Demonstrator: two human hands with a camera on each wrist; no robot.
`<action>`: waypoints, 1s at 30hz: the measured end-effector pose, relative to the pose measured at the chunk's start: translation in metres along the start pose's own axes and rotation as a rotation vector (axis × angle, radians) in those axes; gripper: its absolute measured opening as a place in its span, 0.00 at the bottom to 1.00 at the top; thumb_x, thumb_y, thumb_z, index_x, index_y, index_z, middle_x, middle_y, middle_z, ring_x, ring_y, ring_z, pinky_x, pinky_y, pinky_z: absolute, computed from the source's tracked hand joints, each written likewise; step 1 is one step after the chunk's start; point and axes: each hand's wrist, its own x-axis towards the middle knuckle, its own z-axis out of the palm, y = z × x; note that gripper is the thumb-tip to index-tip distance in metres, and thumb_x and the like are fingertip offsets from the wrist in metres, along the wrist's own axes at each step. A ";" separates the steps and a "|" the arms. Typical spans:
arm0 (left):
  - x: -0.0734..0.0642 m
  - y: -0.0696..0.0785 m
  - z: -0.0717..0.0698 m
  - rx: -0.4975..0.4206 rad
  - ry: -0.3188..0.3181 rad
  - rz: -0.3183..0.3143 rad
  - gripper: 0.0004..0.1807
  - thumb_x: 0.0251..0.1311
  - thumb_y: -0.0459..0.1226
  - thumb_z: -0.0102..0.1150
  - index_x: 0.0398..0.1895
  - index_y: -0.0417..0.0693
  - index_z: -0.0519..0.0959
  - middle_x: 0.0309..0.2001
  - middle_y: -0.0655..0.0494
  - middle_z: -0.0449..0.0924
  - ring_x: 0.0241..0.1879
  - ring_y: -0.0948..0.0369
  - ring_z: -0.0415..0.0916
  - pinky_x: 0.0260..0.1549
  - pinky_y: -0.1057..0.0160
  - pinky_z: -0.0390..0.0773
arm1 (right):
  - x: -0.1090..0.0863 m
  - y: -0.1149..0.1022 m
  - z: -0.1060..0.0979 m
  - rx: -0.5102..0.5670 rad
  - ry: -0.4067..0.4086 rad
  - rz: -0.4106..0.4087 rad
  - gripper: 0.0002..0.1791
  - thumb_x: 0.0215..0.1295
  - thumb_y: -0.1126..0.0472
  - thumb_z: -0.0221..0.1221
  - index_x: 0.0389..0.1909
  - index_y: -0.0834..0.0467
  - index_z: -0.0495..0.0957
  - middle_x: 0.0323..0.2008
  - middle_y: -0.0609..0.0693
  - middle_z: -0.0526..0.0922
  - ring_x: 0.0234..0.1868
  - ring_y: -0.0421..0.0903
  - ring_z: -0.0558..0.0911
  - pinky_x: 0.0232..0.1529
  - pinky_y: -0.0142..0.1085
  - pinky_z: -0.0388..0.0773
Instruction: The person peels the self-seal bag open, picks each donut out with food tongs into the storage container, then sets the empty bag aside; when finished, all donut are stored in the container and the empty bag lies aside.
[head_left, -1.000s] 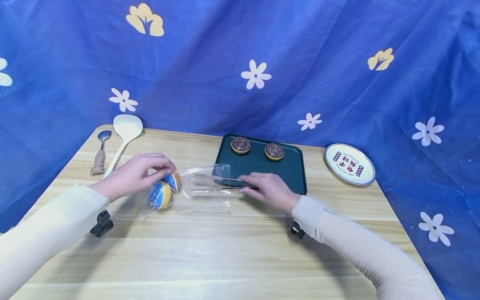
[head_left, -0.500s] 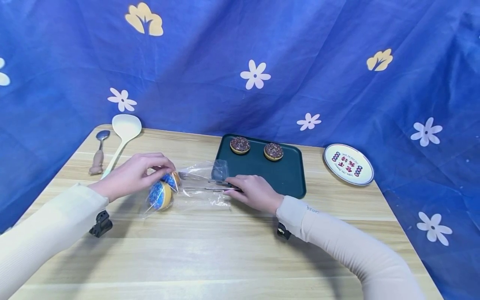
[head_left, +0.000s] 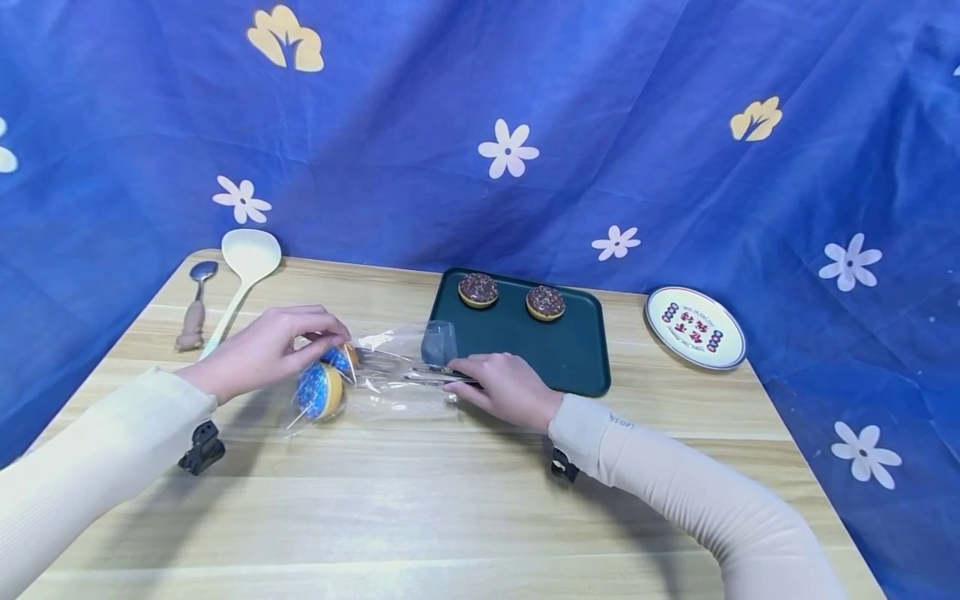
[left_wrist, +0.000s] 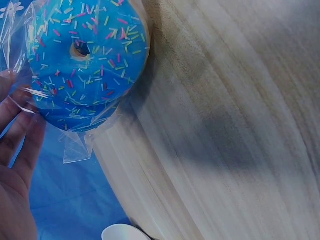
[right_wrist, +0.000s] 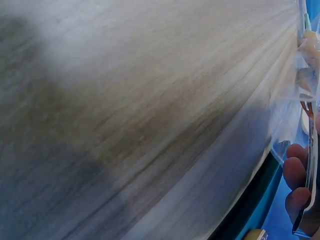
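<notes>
My left hand point(head_left: 281, 346) pinches the clear plastic bag point(head_left: 397, 407) at its left end. Two blue-iced donuts are inside that end; the front donut point(head_left: 313, 390) stands tilted, and the rear donut point(head_left: 341, 358) is partly behind my fingers. Colourful sprinkles cover the icing of the donut point(left_wrist: 95, 55) in the left wrist view. My right hand point(head_left: 510, 387) holds a pair of metal tongs point(head_left: 431, 376), whose arms reach leftward into the bag's right-hand mouth. In the right wrist view the tongs point(right_wrist: 311, 160) appear at the edge, with fingers curled round them.
Behind my right hand lies a dark green tray point(head_left: 570, 358) bearing two chocolate donuts point(head_left: 477, 289). A patterned white plate point(head_left: 695, 327) sits at the table's right. On the left are a white ladle point(head_left: 247, 258) and a spoon point(head_left: 193, 317) with a brown handle.
My right hand has moved left, pushing the tongs deeper into the bag, close to the blue donuts. The left hand has stayed put on the bag.
</notes>
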 end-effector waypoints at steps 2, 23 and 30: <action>0.000 0.001 0.000 0.000 0.000 -0.002 0.10 0.64 0.27 0.68 0.42 0.51 0.88 0.38 0.60 0.88 0.38 0.74 0.79 0.40 0.72 0.80 | 0.001 0.000 0.001 0.005 0.011 -0.005 0.22 0.81 0.46 0.54 0.62 0.55 0.83 0.49 0.49 0.91 0.46 0.42 0.90 0.51 0.39 0.88; -0.003 0.004 -0.001 0.057 -0.017 -0.030 0.12 0.64 0.27 0.68 0.44 0.54 0.87 0.39 0.61 0.89 0.39 0.72 0.81 0.43 0.72 0.80 | -0.008 0.002 -0.001 0.133 0.003 0.043 0.22 0.79 0.47 0.57 0.61 0.57 0.84 0.54 0.51 0.90 0.55 0.47 0.89 0.59 0.43 0.86; -0.004 0.004 0.000 0.070 -0.014 -0.022 0.13 0.64 0.27 0.69 0.44 0.54 0.87 0.39 0.63 0.89 0.39 0.71 0.82 0.43 0.73 0.81 | -0.015 0.005 0.002 0.103 0.030 0.032 0.21 0.79 0.48 0.58 0.60 0.57 0.85 0.54 0.52 0.91 0.55 0.47 0.89 0.59 0.43 0.86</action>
